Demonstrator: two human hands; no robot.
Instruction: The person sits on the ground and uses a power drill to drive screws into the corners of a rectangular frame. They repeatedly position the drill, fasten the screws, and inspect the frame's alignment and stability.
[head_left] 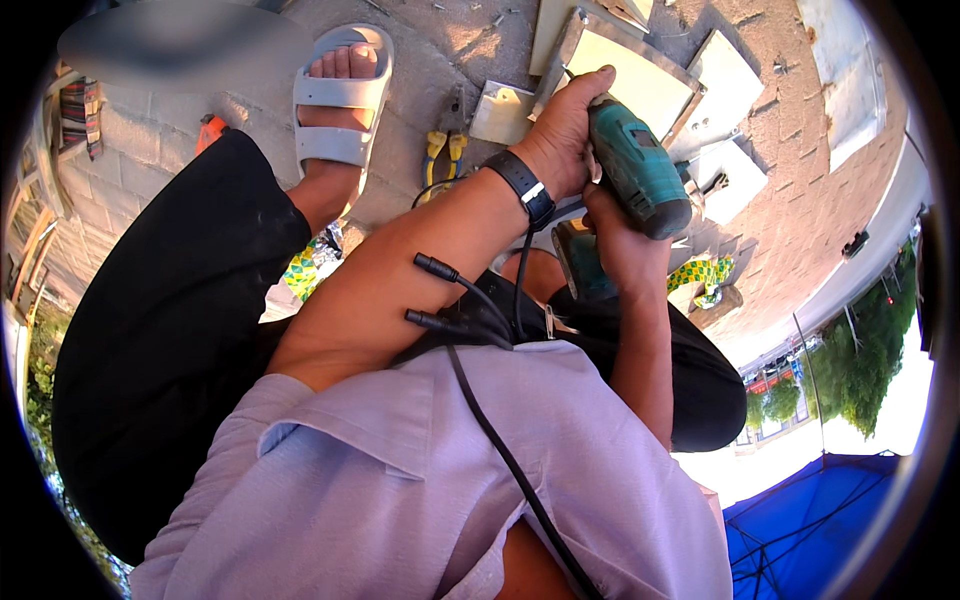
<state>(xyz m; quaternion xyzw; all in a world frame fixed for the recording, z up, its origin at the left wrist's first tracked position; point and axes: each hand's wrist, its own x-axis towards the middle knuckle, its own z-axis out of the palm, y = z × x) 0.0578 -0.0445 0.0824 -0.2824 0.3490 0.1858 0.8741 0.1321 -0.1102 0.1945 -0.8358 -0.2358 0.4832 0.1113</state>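
Note:
A teal and black cordless drill is held over the ground between my knees. My right hand wraps its handle, just above the battery pack. Closed at the drill's front end is my left hand, its thumb stretched along the nose; the fingers are partly hidden, and I cannot see the tip clearly. Beyond the hands lies a square cream panel with a brown frame. Yellow-handled pliers rest on the paving, left of a small cream plate.
More pale plates lie at the far right, with a metal sheet beyond. My sandalled foot stands at the left, near an orange object. Black cables hang across my shirt. Small hardware is scattered on the paving.

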